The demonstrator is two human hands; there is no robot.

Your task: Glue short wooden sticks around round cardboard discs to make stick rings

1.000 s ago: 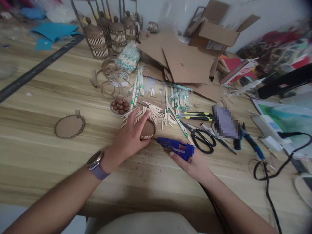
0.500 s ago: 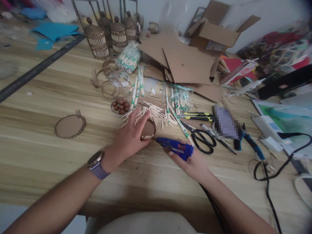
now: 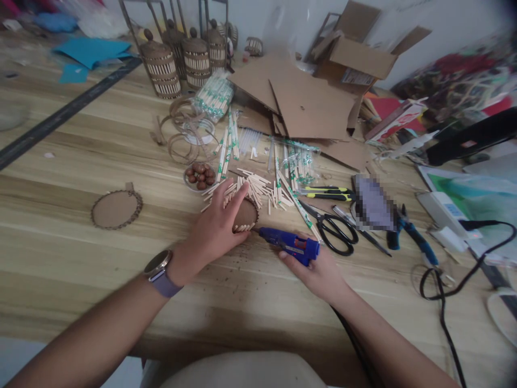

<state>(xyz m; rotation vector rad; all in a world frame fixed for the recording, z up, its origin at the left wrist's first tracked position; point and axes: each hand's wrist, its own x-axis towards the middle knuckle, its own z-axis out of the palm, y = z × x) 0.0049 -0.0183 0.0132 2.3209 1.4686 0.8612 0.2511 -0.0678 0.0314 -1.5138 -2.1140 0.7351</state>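
While I lean over the worktop (image 3: 56, 264), its near edge runs just ahead of my lap. Most room to move: the broad stretch of wood on the left, plus a smaller patch between my forearms. Back side is crowded: flat cardboard sheets (image 3: 311, 108), an opened cardboard box (image 3: 361, 56) beyond them, handled lantern-shaped pieces (image 3: 161, 67) further left.

Left hand (image 3: 212, 229): fingers spread over the stick-edged round (image 3: 245, 214), thumb on its near rim, gripping it against the wood. Right hand (image 3: 323, 275): wrapped around the blue glue gun (image 3: 283, 242), nozzle tip right by the round's near-right rim; can't tell if it touches. Black cord (image 3: 343, 323) comes out under my right wrist and goes toward the near edge.

Round sits mid-worktop, in front of me, loose sticks (image 3: 258, 186) tight against its far side, so no slack there. Scissors (image 3: 320, 218) lie just beyond the gun, handles close to my right hand; blue-handled pliers (image 3: 422, 242) further right. Second round (image 3: 115, 210) lies flat at left, well apart from my left hand. Brown balls (image 3: 201, 178) in a dish, just past my left fingers. Smallest: dark crumbs (image 3: 238, 264) between my hands.
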